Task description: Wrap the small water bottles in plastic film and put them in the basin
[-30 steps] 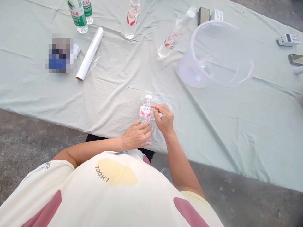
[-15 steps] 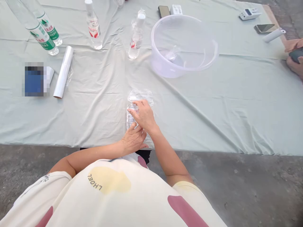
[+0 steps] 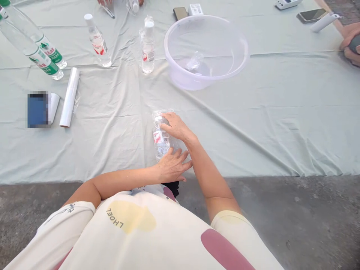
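Note:
A small clear water bottle (image 3: 161,139) with a red and white label and white cap lies on the cloth in front of me, cap pointing away. Thin clear plastic film (image 3: 155,113) lies about it, crumpled past the cap. My right hand (image 3: 177,125) rests beside the neck, thumb and fingers apart, fingertips on the film near the cap. Close to the bottle's base is my left hand (image 3: 173,165), its fingers spread and stretched to the right over the film. How firmly either hand touches the bottle cannot be made out.
A clear tub (image 3: 206,80) holding crumpled plastic stands ahead. Two small bottles, one upright bottle (image 3: 98,45) and one film-wrapped bottle (image 3: 148,50), stand left of it. A film roll (image 3: 69,99) and tall green-label bottles (image 3: 45,64) are farther left. Another person's hand (image 3: 351,45) shows at right.
My left hand has shifted right and opened out its fingers. The bottle has turned so its red label shows, and the film past the cap is lower. The view has shifted slightly.

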Demonstrator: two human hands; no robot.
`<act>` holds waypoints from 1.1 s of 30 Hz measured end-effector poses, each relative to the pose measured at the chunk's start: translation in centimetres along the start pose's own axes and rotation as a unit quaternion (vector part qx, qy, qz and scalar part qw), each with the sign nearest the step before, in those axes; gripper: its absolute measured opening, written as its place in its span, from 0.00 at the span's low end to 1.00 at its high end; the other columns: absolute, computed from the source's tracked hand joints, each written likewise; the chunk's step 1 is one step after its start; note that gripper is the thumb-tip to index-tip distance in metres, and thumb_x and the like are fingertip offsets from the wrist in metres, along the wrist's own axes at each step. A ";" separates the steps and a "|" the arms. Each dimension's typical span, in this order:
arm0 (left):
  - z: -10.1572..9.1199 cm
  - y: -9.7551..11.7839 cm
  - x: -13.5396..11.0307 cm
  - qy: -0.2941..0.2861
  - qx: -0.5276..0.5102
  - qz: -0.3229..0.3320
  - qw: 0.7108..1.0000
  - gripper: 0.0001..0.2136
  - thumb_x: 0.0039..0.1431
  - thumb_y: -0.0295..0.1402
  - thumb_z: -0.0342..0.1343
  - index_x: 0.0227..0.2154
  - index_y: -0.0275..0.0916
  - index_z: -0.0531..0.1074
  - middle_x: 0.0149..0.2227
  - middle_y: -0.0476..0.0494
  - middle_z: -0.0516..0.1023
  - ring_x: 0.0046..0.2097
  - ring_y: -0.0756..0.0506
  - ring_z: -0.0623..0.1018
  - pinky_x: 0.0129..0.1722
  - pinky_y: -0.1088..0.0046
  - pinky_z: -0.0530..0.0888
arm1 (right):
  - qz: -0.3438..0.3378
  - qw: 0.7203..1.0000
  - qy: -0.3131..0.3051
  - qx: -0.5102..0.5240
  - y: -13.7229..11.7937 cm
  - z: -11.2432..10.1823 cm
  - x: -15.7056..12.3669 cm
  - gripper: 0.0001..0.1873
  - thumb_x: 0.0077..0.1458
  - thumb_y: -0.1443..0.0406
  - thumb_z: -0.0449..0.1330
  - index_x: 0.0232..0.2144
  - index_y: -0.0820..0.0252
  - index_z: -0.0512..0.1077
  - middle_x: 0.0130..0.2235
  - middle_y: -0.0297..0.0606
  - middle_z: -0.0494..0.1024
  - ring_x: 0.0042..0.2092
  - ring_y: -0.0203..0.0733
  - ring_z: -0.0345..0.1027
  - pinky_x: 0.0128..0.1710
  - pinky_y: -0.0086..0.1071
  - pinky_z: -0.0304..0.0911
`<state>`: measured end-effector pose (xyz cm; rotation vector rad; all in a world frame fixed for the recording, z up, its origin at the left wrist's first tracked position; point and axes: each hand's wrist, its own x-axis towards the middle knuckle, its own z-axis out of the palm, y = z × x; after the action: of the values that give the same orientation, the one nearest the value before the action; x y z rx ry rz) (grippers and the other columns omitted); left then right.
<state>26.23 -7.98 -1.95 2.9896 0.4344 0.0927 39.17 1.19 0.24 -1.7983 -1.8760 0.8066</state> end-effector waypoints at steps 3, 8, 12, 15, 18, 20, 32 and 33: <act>0.5 0.1 2.2 -0.009 -0.042 0.052 0.998 0.32 0.60 0.51 0.59 0.60 0.33 0.66 0.57 0.25 0.71 0.55 0.31 0.71 0.49 0.53 0.68 | -0.033 0.998 0.029 -0.035 0.9 -0.6 -0.8 0.31 0.57 0.63 0.54 0.63 0.56 0.65 0.61 0.48 0.68 0.58 0.55 0.64 0.55 0.49 0.64; 1.0 1.1 5.1 -0.044 -0.105 0.185 0.976 0.13 0.59 0.35 0.63 0.44 0.33 0.78 0.49 0.33 0.80 0.53 0.36 0.74 0.53 0.60 0.68 | -0.073 0.994 0.006 -0.075 0.7 -0.7 -2.5 0.18 0.56 0.56 0.64 0.48 0.53 0.79 0.61 0.45 0.67 0.58 0.58 0.62 0.53 0.49 0.66; -0.4 1.6 2.9 -0.076 -0.206 0.229 0.948 0.07 0.59 0.36 0.63 0.33 0.38 0.78 0.37 0.41 0.82 0.39 0.42 0.79 0.42 0.66 0.72 | 0.016 0.999 0.025 -0.030 1.6 -1.4 -3.9 0.18 0.55 0.57 0.63 0.47 0.53 0.78 0.65 0.44 0.62 0.59 0.58 0.62 0.53 0.49 0.66; -2.2 0.4 -1.0 -0.119 -0.419 0.151 0.887 0.05 0.62 0.36 0.60 0.33 0.42 0.77 0.39 0.46 0.82 0.39 0.47 0.80 0.35 0.73 0.71 | 0.085 0.996 0.031 0.024 2.5 -2.1 -5.1 0.21 0.56 0.55 0.60 0.51 0.50 0.73 0.63 0.44 0.65 0.54 0.55 0.68 0.51 0.50 0.66; -3.7 -2.0 -4.6 -0.115 -0.564 -0.050 0.816 0.07 0.63 0.36 0.56 0.33 0.40 0.76 0.36 0.47 0.81 0.37 0.49 0.79 0.37 0.74 0.73 | 0.147 0.985 0.072 0.055 2.9 -2.1 -6.0 0.23 0.54 0.49 0.61 0.49 0.52 0.69 0.46 0.41 0.76 0.44 0.51 0.71 0.45 0.48 0.68; -4.1 -3.4 -6.2 -0.059 -0.628 -0.201 0.749 0.10 0.62 0.41 0.56 0.32 0.39 0.75 0.32 0.47 0.80 0.36 0.48 0.79 0.35 0.73 0.75 | 0.183 0.976 0.100 0.064 3.1 -1.6 -6.2 0.24 0.53 0.48 0.62 0.47 0.52 0.66 0.32 0.34 0.73 0.36 0.48 0.70 0.42 0.47 0.68; -4.8 -2.8 -7.2 -0.011 -0.870 -0.338 0.359 0.21 0.61 0.47 0.60 0.50 0.40 0.67 0.49 0.31 0.78 0.51 0.36 0.80 0.40 0.57 0.81 | 0.172 0.942 0.261 0.119 2.6 0.1 -5.2 0.22 0.59 0.47 0.55 0.50 0.48 0.58 0.32 0.32 0.68 0.30 0.44 0.71 0.28 0.42 0.69; -4.7 -2.9 -7.1 0.005 -0.869 -0.355 0.344 0.22 0.62 0.47 0.59 0.53 0.41 0.65 0.49 0.30 0.78 0.52 0.35 0.80 0.41 0.56 0.81 | 0.156 0.942 0.274 0.115 1.9 0.1 -5.2 0.22 0.60 0.47 0.54 0.51 0.48 0.57 0.32 0.33 0.68 0.31 0.44 0.72 0.28 0.42 0.70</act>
<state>18.29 -6.72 2.03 0.4914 0.7770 0.2480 40.93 -4.05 -0.64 -1.9357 -1.1167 0.5185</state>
